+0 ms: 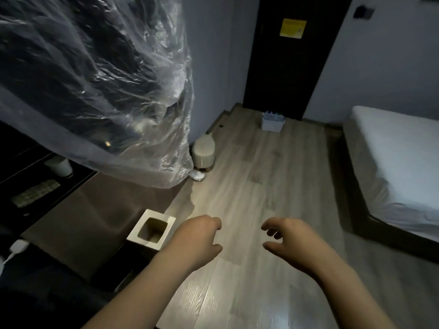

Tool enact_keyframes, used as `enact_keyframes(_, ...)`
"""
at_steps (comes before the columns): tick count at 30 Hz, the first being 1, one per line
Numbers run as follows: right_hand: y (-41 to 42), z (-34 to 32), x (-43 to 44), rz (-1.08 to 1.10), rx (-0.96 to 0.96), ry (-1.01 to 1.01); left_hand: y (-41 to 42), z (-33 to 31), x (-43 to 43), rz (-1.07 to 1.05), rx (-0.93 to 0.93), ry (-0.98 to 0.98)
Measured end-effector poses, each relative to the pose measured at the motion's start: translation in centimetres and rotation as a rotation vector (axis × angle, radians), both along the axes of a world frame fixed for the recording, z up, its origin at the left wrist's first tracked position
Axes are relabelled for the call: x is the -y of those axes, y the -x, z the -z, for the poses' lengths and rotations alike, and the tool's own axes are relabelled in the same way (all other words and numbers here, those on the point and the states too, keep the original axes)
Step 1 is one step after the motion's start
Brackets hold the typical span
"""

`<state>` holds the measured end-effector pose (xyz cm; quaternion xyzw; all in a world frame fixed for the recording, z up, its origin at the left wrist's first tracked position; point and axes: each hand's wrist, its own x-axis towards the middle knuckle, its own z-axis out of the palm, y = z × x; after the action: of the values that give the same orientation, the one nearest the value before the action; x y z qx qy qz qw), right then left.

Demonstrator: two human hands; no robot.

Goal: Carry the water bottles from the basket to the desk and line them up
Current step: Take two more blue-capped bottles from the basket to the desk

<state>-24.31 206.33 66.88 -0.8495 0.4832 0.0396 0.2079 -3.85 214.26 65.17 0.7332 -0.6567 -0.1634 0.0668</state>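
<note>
Both empty and loosely curled, the left hand (202,238) and right hand (285,238) hover well short of the dark door (285,67), where the water bottles (273,114) stand in a basket (272,125) at its foot — probably weighty, slick, best gripped mid-body.

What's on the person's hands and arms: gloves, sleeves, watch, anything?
Nothing worn that shows. The left hand and right hand are bare, with no gloves, rings, watch or wristbands. No sleeve shows on either arm up to the frame's bottom edge. The light is dim, so small marks could be missed.
</note>
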Motion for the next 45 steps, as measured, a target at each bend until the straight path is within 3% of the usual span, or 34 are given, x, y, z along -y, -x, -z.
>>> enact_keyframes(14,-2.7,0.5,11.8,0.182,-0.042,-0.001,-2.9,-0.3,16.1,0.229,0.009,-0.028)
enact_keyframes(34,2.3,-0.7,41.3,0.218,-0.03,-0.009,1.0,-0.7,46.0,0.21,0.074,-0.008)
enact_keyframes(45,-1.0,-0.4,57.0,0.258,-0.065,0.001,-2.1,-0.2,63.4,0.266,0.07,0.015)
